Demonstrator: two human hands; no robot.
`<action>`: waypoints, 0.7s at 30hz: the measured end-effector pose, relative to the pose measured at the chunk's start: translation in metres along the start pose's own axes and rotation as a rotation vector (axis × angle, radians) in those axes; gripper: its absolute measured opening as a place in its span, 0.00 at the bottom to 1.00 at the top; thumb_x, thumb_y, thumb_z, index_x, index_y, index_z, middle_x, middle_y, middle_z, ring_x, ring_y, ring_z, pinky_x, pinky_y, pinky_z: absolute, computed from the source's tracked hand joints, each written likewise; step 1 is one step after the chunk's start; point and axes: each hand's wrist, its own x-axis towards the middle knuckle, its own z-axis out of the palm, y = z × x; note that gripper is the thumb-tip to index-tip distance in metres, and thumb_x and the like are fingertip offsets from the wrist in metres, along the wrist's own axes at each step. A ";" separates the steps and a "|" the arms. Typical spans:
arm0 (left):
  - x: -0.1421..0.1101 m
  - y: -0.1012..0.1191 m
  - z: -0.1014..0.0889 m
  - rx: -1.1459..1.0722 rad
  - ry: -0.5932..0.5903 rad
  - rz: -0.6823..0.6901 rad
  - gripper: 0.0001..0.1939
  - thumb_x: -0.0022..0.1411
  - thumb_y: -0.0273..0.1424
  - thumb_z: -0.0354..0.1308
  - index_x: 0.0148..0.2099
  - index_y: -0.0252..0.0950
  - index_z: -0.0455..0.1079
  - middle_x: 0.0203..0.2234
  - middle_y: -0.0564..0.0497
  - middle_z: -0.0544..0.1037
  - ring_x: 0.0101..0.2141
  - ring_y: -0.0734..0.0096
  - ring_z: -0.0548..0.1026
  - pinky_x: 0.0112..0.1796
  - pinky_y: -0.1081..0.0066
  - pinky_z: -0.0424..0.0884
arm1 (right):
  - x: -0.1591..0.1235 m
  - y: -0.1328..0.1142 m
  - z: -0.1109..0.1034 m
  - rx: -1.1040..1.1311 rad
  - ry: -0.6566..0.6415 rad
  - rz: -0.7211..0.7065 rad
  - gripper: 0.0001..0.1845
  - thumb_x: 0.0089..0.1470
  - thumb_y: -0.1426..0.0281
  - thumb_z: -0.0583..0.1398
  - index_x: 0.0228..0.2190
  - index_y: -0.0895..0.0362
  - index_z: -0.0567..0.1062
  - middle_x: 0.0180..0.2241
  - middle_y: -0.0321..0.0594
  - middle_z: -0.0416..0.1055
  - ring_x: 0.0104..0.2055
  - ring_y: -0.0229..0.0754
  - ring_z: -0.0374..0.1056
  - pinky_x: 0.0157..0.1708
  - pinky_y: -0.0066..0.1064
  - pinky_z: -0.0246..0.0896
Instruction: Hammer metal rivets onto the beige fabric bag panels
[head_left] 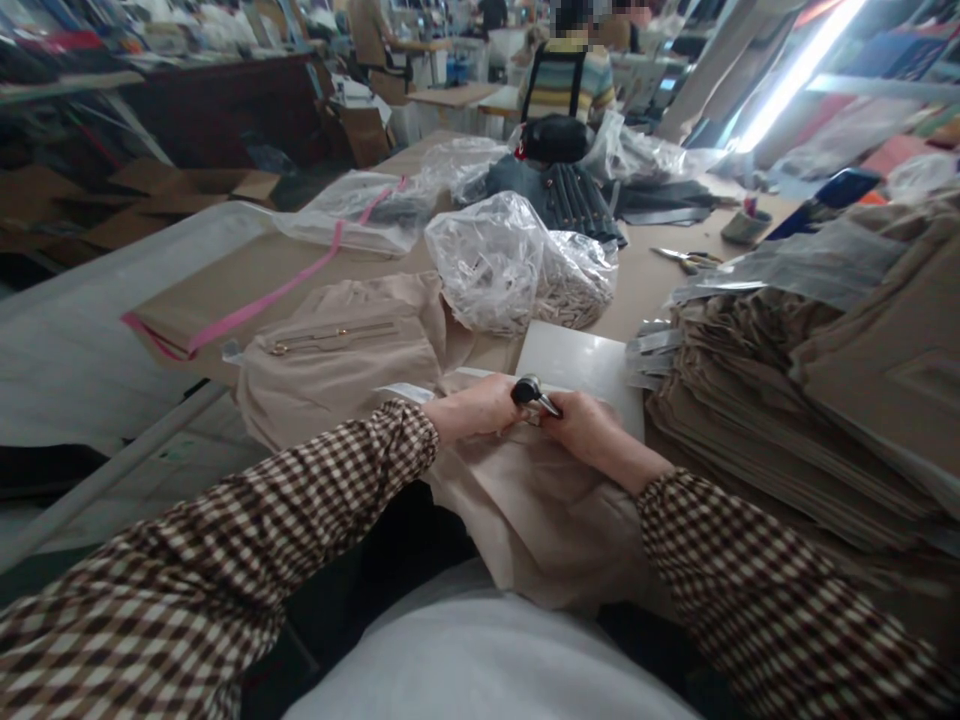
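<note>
In front of me, a beige fabric piece (pixel 540 510) hangs over the table's near edge towards my lap. My left hand (pixel 484 405) is closed on its upper edge. My right hand (pixel 585 425) is closed round a small tool (pixel 531 391) with a rounded black end and a shiny metal part; its exact kind is unclear. The tool lies across the gap between both hands, close to the fabric. To the left rests another beige piece (pixel 345 345) with a zipper (pixel 334 338). Just beyond my hands is a pale flat board (pixel 574 365).
A clear plastic bag (pixel 495 255) of small beige pieces stands mid-table. A tall stack of beige fabric (pixel 780 430) rises at the right. Scissors (pixel 686 260) lie farther back, near dark zippered pieces (pixel 574 205). A pink strip (pixel 277 290) crosses the left side. A person (pixel 559 85) sits beyond.
</note>
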 end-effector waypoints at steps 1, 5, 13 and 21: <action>0.000 -0.001 -0.001 0.015 0.011 -0.001 0.06 0.56 0.31 0.58 0.29 0.35 0.72 0.19 0.56 0.70 0.20 0.77 0.66 0.21 0.78 0.57 | 0.000 -0.001 0.001 -0.008 0.011 -0.009 0.10 0.51 0.65 0.56 0.31 0.52 0.77 0.24 0.37 0.71 0.26 0.38 0.63 0.24 0.28 0.46; -0.004 -0.002 -0.004 0.053 0.022 -0.006 0.06 0.56 0.31 0.57 0.29 0.35 0.71 0.18 0.56 0.69 0.19 0.77 0.64 0.19 0.77 0.55 | 0.001 0.005 0.002 0.131 0.059 -0.029 0.07 0.51 0.65 0.58 0.31 0.54 0.74 0.24 0.36 0.69 0.25 0.37 0.61 0.24 0.27 0.47; -0.008 -0.001 -0.008 0.049 -0.003 -0.219 0.09 0.54 0.33 0.55 0.24 0.35 0.68 0.15 0.55 0.68 0.14 0.77 0.62 0.16 0.74 0.51 | -0.046 0.016 -0.023 0.420 0.253 -0.272 0.14 0.59 0.61 0.52 0.29 0.55 0.68 0.18 0.30 0.58 0.20 0.33 0.52 0.22 0.26 0.48; -0.009 -0.010 -0.008 -0.006 -0.004 -0.141 0.13 0.56 0.39 0.56 0.26 0.35 0.69 0.13 0.55 0.65 0.12 0.77 0.60 0.14 0.75 0.51 | -0.043 0.026 -0.005 0.091 0.122 -0.196 0.12 0.61 0.65 0.50 0.37 0.56 0.71 0.30 0.43 0.73 0.29 0.41 0.67 0.28 0.29 0.53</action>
